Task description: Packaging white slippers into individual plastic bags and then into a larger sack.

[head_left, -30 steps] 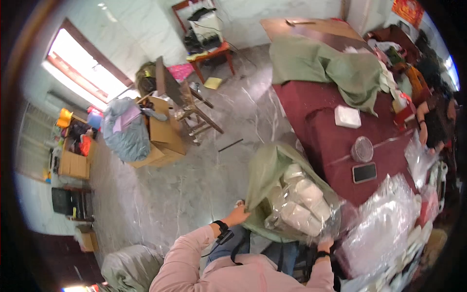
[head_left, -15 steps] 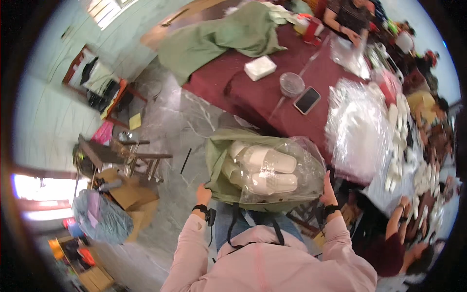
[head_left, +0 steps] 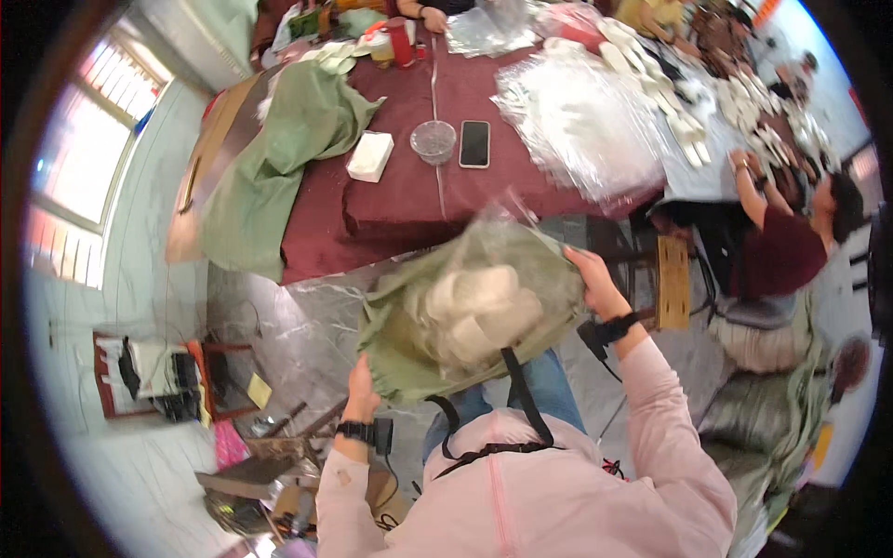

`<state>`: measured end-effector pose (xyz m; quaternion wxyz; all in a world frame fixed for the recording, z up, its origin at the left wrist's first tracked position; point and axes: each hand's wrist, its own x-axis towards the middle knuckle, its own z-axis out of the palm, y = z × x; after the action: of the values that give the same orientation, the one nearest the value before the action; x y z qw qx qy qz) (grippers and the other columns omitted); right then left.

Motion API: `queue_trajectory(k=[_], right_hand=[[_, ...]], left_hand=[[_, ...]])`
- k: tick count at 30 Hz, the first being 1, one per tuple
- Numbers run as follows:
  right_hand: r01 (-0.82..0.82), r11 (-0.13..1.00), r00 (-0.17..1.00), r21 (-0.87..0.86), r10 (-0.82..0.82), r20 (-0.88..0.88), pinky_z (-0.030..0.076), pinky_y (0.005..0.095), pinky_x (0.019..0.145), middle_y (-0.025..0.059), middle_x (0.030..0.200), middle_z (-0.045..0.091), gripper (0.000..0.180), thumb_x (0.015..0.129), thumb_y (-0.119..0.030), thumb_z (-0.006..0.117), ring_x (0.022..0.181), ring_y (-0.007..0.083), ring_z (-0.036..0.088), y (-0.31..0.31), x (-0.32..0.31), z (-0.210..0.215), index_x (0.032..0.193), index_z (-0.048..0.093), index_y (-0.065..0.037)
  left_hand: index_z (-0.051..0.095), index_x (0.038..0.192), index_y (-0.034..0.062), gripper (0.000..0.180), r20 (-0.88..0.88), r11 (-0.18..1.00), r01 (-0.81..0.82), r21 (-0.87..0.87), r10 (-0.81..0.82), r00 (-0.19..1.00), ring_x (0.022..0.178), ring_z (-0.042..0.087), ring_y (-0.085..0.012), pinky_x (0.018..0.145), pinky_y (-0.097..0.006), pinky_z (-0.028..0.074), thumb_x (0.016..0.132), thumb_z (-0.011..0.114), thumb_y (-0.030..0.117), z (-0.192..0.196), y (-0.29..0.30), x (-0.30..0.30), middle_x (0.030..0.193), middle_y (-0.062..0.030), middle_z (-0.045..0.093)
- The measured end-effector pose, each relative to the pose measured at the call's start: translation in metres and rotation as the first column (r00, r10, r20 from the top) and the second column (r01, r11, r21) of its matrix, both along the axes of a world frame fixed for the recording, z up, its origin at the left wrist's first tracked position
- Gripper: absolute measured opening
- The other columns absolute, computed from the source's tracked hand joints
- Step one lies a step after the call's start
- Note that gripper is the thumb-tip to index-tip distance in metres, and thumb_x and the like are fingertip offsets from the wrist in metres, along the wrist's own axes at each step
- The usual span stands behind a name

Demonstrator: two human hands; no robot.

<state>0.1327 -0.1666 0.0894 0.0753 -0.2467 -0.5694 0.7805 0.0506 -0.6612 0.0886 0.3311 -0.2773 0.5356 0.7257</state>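
Observation:
A green cloth sack [head_left: 391,344] is stretched between my two hands with its mouth open upward. Inside it, cream slippers [head_left: 484,302] lie in clear plastic bags, blurred by motion. My left hand [head_left: 361,386] grips the sack's near left edge. At the far right edge, my right hand [head_left: 600,282] is closed on the sack rim. The lower part of the sack is out of sight, above my legs.
Beyond the sack is a table with a maroon cloth [head_left: 372,228]. On it are a white box [head_left: 370,156], a round clear tub [head_left: 433,142], a phone [head_left: 474,144], plastic bags [head_left: 581,126] and green cloth [head_left: 279,177]. A wooden stool [head_left: 672,284] and a person [head_left: 786,246] are at right.
My view has turned to the right, so the table now lies straight ahead. The sack is still held by both hands, now tilted with its right side higher, and the slippers inside have shifted.

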Motion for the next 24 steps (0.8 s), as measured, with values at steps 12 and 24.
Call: queue_trajectory(k=[12, 24], right_hand=[[0.62, 0.6, 0.784, -0.506, -0.44, 0.439, 0.051, 0.0386, 0.078, 0.0137, 0.103, 0.063, 0.029, 0.091, -0.022, 0.057, 0.093, 0.0235, 0.062, -0.136, 0.168, -0.045, 0.106, 0.058, 0.003], [0.3, 0.923, 0.691, 0.239, -0.383, 0.612, 0.051, 0.0335, 0.072, 0.0127, 0.093, 0.065, 0.049, 0.081, -0.037, 0.068, 0.082, 0.0213, 0.063, -0.189, 0.15, 0.016, 0.102, 0.06, 0.007]], left_hand=[[0.055, 0.105, -0.0073, 0.06, -0.141, 0.918, -0.168, -0.36, 0.124, 0.982, 0.084, 0.057, -0.0303, 0.074, -0.041, 0.046, 0.094, 0.041, 0.049, -0.094, -0.125, -0.023, 0.098, -0.0163, 0.06], [0.032, 0.136, 0.0058, 0.067, 0.192, -0.188, 0.098, -0.977, -0.981, 0.031, 0.108, 0.052, -0.0348, 0.084, -0.048, 0.042, 0.074, 0.057, 0.009, -0.045, -0.064, -0.05, 0.123, -0.0177, 0.051]])
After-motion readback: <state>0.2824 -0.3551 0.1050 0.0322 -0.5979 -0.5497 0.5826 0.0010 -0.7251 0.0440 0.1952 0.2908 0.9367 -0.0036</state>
